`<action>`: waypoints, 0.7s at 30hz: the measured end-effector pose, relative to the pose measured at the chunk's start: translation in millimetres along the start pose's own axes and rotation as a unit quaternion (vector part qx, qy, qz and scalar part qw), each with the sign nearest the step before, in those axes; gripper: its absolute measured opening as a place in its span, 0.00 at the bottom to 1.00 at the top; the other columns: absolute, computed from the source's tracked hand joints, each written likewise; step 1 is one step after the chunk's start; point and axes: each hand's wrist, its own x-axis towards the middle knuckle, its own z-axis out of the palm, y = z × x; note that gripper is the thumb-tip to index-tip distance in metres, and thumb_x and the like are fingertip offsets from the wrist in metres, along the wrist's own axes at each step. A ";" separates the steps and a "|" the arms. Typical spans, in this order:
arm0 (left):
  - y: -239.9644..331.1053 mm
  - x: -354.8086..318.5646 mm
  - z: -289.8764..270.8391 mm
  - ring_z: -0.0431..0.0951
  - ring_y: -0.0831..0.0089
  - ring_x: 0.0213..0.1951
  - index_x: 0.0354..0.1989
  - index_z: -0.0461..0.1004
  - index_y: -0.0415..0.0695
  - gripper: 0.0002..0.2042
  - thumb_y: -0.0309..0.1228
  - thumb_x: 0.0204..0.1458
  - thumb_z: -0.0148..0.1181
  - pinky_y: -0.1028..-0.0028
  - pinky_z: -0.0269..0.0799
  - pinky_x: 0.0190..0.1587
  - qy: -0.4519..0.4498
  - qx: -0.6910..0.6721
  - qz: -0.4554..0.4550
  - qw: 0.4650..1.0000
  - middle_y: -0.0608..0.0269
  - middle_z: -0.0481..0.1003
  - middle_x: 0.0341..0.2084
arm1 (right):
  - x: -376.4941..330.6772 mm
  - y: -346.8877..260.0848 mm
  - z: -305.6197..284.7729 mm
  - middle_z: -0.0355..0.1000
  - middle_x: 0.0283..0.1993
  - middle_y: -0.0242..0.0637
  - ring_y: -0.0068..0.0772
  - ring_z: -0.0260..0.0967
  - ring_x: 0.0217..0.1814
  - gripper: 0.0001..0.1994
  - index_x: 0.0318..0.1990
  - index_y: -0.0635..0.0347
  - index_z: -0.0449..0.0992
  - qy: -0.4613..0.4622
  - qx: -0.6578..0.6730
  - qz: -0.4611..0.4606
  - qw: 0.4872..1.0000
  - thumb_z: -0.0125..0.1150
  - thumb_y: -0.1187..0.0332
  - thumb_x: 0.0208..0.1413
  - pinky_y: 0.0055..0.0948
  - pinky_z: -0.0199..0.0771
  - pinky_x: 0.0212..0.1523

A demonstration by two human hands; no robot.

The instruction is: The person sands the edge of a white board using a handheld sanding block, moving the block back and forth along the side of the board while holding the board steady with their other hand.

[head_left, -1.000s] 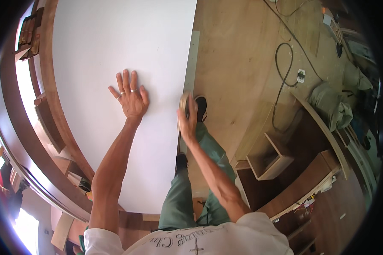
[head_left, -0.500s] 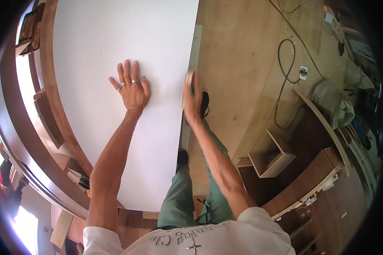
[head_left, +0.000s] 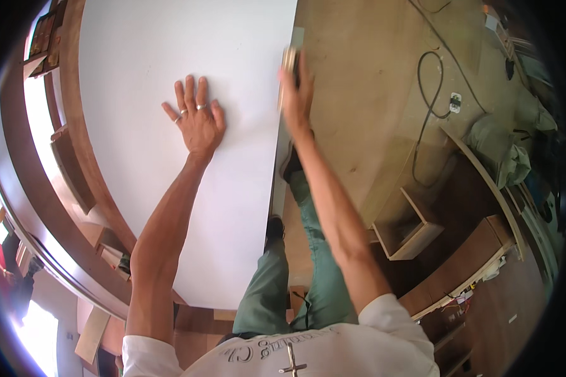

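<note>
The white panel [head_left: 239, 182] lies beneath the left hand [head_left: 201, 130] and extends to its right, its long axis running away from the body. The left hand rests flat on the panel, fingers spread. The right hand [head_left: 298, 100] is the nearer to the panel's right edge and is closed around a narrow block [head_left: 288, 61]. The block is located at that edge, its long axis roughly parallel to it; motion blur prevents confirmation of contact.

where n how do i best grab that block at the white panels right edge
Likely across its narrow width, from the right, as the right hand holds it: the blurred block looks elongated and runs along the edge of the white panel.
</note>
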 end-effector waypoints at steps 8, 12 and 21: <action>2.7 3.4 -3.4 0.38 0.59 0.82 0.78 0.54 0.56 0.31 0.37 0.66 0.48 0.34 0.23 0.77 0.006 -0.005 -0.003 1.000 0.65 0.48 0.80 | -147.0 50.7 -16.7 0.48 0.80 0.58 0.56 0.43 0.84 0.41 0.79 0.63 0.52 -0.023 -0.054 0.124 0.991 0.59 0.55 0.64 0.53 0.44 0.80; 0.4 2.1 -2.4 0.38 0.58 0.82 0.79 0.54 0.56 0.31 0.37 0.66 0.48 0.34 0.22 0.77 -0.007 -0.001 -0.007 1.000 0.64 0.48 0.80 | -67.7 23.2 -5.3 0.57 0.73 0.56 0.55 0.55 0.77 0.41 0.79 0.63 0.55 0.022 -0.062 0.038 0.997 0.64 0.54 0.63 0.49 0.58 0.74; -0.4 1.5 -2.5 0.40 0.58 0.82 0.79 0.53 0.57 0.32 0.37 0.65 0.48 0.36 0.19 0.77 -0.001 -0.015 0.001 1.000 0.63 0.49 0.80 | -112.7 19.7 -20.6 0.53 0.78 0.52 0.52 0.45 0.82 0.40 0.79 0.62 0.53 -0.048 -0.096 0.210 0.972 0.61 0.58 0.64 0.49 0.43 0.80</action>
